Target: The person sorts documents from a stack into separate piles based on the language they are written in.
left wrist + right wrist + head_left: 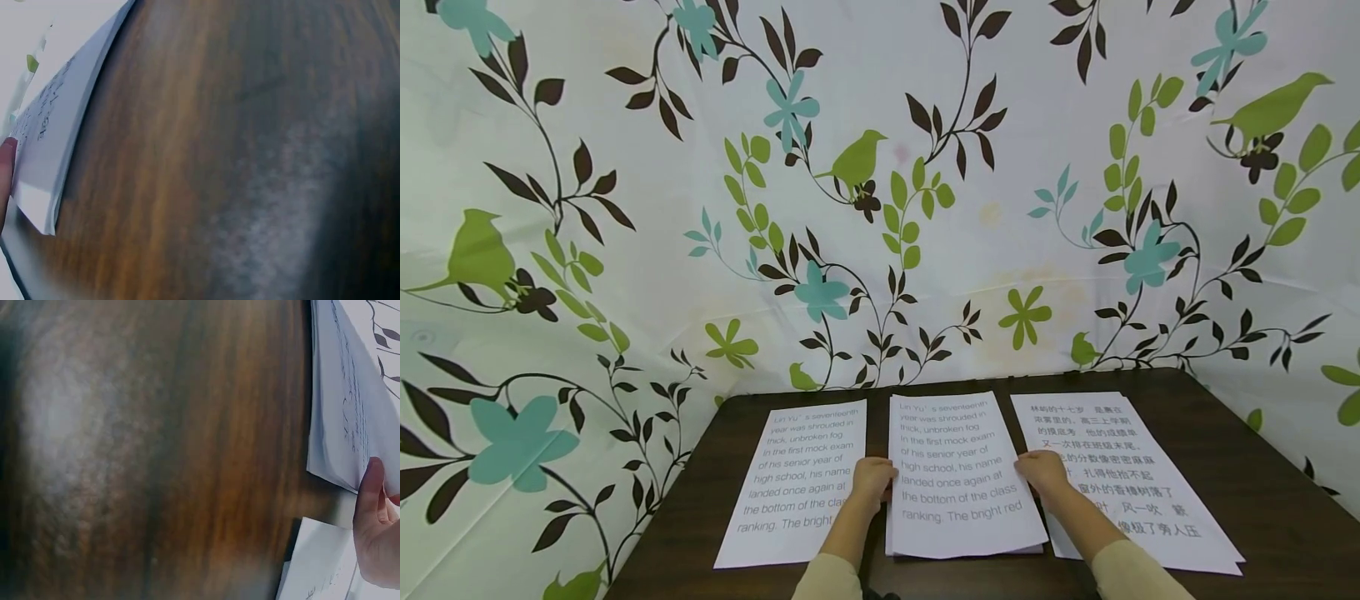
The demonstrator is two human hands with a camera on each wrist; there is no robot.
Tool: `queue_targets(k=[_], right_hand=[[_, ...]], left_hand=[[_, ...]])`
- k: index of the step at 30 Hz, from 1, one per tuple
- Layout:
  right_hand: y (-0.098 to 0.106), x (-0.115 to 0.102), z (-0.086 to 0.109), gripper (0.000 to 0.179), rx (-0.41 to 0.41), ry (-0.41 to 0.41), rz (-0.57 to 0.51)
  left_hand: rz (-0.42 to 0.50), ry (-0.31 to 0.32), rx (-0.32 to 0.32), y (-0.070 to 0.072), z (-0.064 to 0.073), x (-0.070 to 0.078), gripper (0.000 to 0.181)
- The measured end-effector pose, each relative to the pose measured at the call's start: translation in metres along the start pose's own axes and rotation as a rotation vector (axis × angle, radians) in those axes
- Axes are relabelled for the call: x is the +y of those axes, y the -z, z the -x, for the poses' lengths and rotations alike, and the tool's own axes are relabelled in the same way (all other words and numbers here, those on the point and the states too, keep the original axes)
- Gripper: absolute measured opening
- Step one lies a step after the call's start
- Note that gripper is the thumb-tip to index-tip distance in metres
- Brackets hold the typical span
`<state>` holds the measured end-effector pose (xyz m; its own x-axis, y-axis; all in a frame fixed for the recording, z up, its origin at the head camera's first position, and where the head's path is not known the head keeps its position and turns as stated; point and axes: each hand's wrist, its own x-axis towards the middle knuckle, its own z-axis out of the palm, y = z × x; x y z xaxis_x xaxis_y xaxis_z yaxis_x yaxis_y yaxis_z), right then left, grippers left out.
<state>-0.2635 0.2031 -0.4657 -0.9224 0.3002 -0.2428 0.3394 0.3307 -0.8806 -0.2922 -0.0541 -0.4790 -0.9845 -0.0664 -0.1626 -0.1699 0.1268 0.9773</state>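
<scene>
In the head view both hands hold the middle stack of paper point(951, 475), printed in English, by its side edges. My left hand point(874, 481) grips the left edge; in the left wrist view only the thumb point(6, 165) shows, against the paper point(62, 119). The right hand point(1045, 475) pinches the right edge. Its thumb point(370, 487) lies on the printed face of the paper point(347, 394) in the right wrist view, and the sheets bow there. More sheet edges peek out under the top page at the bottom. Most fingers are hidden behind the paper.
To the left lies another English-printed sheet point(797, 483), partly behind the left forearm. Chinese-printed sheets point(1120, 467) lie on the right, slightly fanned, under the right forearm. All are on a dark wooden table point(1240, 483). A patterned cloth point(895, 317) hangs behind its far edge.
</scene>
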Motion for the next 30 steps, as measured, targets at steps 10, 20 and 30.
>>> queue_targets(k=[10,20,30], right_hand=[[-0.0022,0.0050,0.0000,0.024,0.014,-0.014,0.000],[0.0000,0.0001,0.0050,0.025,0.009,-0.021,-0.027],[-0.0044,-0.0023,0.0026,0.027,0.001,-0.026,-0.051]], left_hand=[[-0.121,-0.027,0.037,-0.0005,0.0019,-0.0049,0.021],[-0.143,-0.064,0.087,0.0000,0.0038,-0.0013,0.020],[-0.161,-0.093,0.093,0.0069,0.0024,-0.0010,0.018]])
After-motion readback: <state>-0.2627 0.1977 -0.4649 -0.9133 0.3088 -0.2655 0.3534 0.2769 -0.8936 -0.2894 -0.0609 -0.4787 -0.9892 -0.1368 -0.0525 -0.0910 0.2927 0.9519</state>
